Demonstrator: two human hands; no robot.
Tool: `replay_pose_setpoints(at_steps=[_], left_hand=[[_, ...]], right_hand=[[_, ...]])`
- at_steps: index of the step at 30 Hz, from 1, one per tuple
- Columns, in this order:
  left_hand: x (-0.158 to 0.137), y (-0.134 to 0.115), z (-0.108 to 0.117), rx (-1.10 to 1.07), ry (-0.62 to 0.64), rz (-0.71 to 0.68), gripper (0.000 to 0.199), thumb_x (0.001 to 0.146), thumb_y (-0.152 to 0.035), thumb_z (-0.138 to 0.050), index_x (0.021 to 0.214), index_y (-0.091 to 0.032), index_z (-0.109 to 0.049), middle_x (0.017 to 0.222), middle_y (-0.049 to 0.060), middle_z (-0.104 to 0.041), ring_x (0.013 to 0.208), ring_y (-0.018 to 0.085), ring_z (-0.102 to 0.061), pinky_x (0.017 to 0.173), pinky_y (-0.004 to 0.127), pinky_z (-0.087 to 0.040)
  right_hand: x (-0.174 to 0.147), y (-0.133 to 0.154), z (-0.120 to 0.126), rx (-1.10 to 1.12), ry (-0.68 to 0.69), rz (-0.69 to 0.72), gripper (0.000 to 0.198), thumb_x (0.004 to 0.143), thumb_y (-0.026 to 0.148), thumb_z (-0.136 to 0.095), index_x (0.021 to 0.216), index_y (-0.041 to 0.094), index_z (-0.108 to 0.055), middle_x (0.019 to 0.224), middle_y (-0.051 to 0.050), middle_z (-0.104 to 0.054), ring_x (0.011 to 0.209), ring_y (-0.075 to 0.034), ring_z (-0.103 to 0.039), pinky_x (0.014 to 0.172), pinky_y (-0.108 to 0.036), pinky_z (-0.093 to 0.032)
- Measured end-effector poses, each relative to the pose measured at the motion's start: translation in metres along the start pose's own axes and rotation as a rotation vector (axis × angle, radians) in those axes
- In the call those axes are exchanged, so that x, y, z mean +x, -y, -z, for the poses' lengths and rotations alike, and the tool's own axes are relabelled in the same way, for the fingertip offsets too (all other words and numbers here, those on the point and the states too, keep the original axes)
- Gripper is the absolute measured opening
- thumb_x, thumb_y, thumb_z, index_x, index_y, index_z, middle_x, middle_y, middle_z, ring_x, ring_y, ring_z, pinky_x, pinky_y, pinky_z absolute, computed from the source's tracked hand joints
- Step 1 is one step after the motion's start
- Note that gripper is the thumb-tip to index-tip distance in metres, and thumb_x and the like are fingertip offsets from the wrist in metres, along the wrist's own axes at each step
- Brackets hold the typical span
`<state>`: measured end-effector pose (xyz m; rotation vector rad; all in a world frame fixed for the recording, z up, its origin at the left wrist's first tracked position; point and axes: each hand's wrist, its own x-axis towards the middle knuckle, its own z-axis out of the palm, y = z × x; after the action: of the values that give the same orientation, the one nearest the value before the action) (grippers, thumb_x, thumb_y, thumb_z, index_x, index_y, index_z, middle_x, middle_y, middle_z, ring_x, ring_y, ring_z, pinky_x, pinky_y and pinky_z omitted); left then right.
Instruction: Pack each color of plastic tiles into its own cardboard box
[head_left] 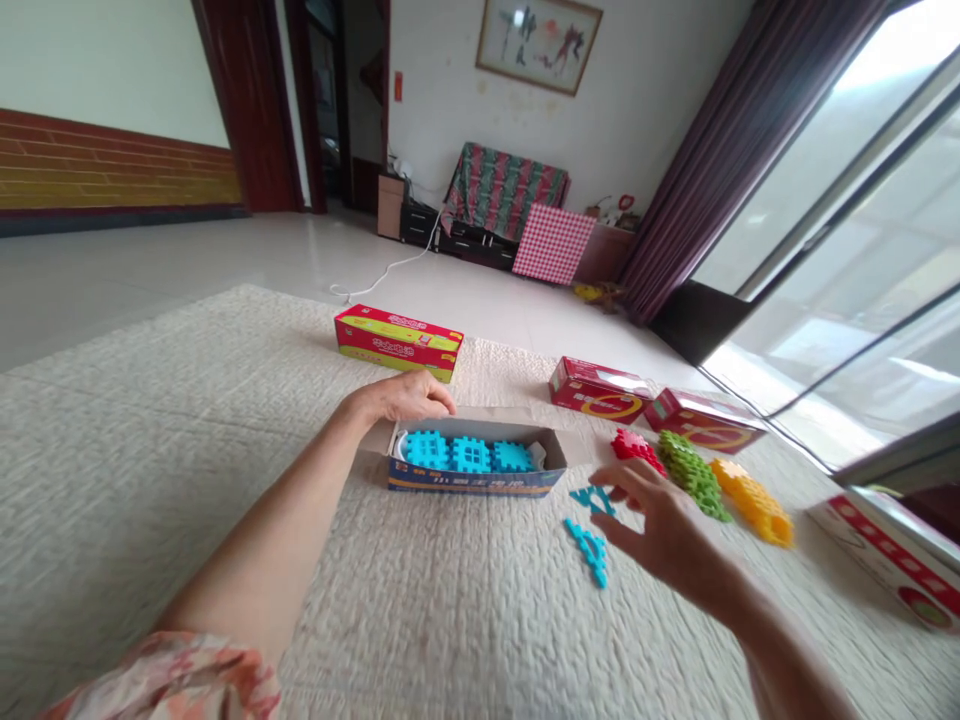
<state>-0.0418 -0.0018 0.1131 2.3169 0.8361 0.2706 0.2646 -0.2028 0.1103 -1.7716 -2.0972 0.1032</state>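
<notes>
Left hand [412,395]: up at the far left edge of the open navy box, fingers curled down by its raised flap; from where I stand I cannot tell whether they pinch the cardboard
Right hand [660,515]: over to the right of the box, thumb and fingers spread apart, right at the farther blue triangle [582,496]; whether skin meets plastic I cannot tell
Navy box [469,484]: lying lengthwise on the cream quilted mat [450,620], top open
Blue lattice blocks [471,455]: three showing in a row inside the box
Nearer blue triangle [579,538]: flat on the mat, just nearer than its twin
Stacked pieces: red [639,450], green [694,480] and yellow [752,502], side by side beyond the right hand
Cartons: a red-and-yellow carton [397,345] far left, two dark red cartons [600,392] [705,420] far right
</notes>
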Motion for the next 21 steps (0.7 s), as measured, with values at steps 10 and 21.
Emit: replay_pose_setpoints(at_steps=[10,21], left_hand=[[0.006,0.010,-0.003,0.006,-0.007,-0.008,0.031,0.073,-0.029,-0.053,0.093,-0.019,-0.074,0.085,0.003,-0.072,0.073,0.015,-0.061,0.063,0.023,-0.041],[0.003,0.002,-0.003,0.004,-0.015,0.017,0.031,0.071,-0.025,-0.051,0.091,-0.018,-0.074,0.082,0.002,-0.071,0.071,0.014,-0.059,0.061,0.023,-0.038]], right_hand=[[0.093,0.040,-0.017,-0.023,0.122,0.154,0.025,0.068,0.013,-0.061,0.093,0.017,-0.064,0.088,-0.006,-0.060,0.076,-0.016,-0.057,0.072,-0.031,-0.046],[0.050,0.016,0.003,0.002,-0.042,0.069,0.011,0.078,0.024,-0.057,0.087,0.020,-0.062,0.088,-0.004,-0.063,0.078,-0.017,-0.060,0.070,-0.031,-0.047]])
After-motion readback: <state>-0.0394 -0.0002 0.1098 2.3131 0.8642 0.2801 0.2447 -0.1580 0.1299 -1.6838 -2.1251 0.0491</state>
